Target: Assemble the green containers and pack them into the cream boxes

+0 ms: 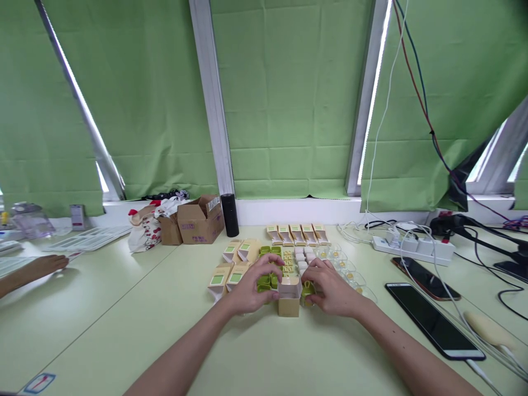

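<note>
A small open cardboard box (289, 307) stands upright on the table in front of me, its top flaps raised. My left hand (253, 283) is at its left side, curved thumb and fingers holding that edge. On the right of the box, my right hand (334, 289) has its fingers closed on a small green cup-like piece (307, 291), partly hidden by the fingers. Behind my hands are more green pieces (264, 280), small yellow pieces (288, 259), white blocks (302, 265) and clear rounded plastic parts (344, 265).
Open cardboard boxes stand left (220, 275) and in a back row (297, 234). Further back are a brown carton (200, 223) and black cylinder (230, 215). Phones (433, 319), cables and a power strip (412, 247) lie right. Another person's hand (43, 267) is far left.
</note>
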`<action>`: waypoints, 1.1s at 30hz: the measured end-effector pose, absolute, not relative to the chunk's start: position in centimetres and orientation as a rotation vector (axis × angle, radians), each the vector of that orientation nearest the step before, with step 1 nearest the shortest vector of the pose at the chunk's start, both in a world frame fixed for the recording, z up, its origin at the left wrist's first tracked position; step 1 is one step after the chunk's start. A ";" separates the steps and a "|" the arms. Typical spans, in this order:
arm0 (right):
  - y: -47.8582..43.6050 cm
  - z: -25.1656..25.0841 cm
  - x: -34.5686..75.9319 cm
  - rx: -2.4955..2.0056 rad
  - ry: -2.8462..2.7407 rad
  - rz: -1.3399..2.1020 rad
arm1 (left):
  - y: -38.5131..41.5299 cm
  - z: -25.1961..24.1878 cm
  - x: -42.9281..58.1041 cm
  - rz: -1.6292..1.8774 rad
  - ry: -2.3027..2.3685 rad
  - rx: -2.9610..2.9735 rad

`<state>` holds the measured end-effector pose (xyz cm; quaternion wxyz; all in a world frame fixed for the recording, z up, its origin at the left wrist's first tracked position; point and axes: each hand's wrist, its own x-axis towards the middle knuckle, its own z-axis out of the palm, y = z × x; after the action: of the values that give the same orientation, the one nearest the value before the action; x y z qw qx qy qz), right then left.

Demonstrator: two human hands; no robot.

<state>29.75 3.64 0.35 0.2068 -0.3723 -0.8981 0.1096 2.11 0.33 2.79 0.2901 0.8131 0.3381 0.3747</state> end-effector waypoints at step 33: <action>3.4 1.0 30.1 -1.048 -2.566 0.178 | 2.0 -1.0 1.6 0.983 1.088 1.936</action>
<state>30.07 3.41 0.99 0.1810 -0.3711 -0.9086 0.0632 1.61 2.01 -1.03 0.3490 0.7471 0.4196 0.3794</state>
